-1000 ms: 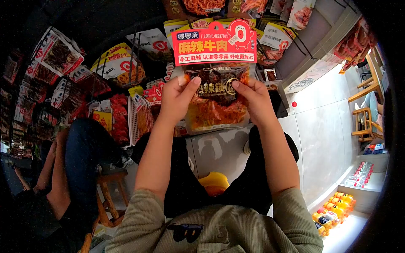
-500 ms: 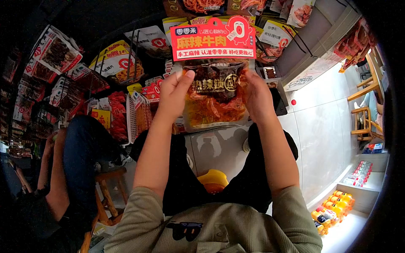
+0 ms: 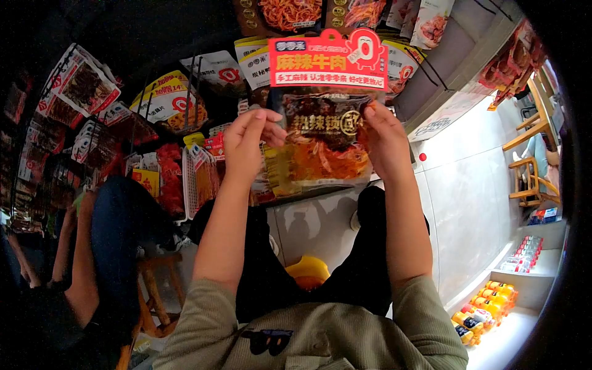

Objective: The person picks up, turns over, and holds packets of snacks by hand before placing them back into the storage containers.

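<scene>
A clear food packet with a dark label and a red header card hangs upright before me, in front of the racks. My right hand pinches its right edge, thumb on the front. Just left of the packet, my left hand is off it, its fingers curled with gaps between them and nothing visible in them. Behind are yellow-and-white packets on hooks.
Hanging packets fill the left racks. A white basket holds long packs. At the left a co-worker's arm shows beside a wooden stool. A yellow object lies between my knees. Bottles stand on the lower right shelf.
My left hand has let go of the packet's left edge and moved slightly left. The packet, in my right hand, has shifted right and turned a little.
</scene>
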Tool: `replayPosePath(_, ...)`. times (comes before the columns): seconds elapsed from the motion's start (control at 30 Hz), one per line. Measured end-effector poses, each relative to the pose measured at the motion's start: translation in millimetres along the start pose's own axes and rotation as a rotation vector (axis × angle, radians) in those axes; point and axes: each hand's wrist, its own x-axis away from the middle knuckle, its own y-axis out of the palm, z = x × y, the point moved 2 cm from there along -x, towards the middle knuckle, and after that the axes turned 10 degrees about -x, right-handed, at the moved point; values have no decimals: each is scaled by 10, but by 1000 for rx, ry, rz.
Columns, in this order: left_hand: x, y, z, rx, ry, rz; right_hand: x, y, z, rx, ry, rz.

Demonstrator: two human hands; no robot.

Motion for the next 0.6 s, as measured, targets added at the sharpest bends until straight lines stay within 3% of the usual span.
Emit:
replayPosePath(0.17, -6, 42, -29, 38, -38, -45, 40, -71, -196, -28, -97, 85)
replayPosePath(0.37, 175, 477, 54, 83, 12, -363, 95, -136, -225, 90, -226, 78)
replayPosePath(0.43, 221, 597, 6, -48, 114, -458, 132, -80, -208, 190, -309, 80)
replayPosePath(0.6, 263, 736, 10, 10, 58, -459, 246, 32, -159, 511, -365, 99)
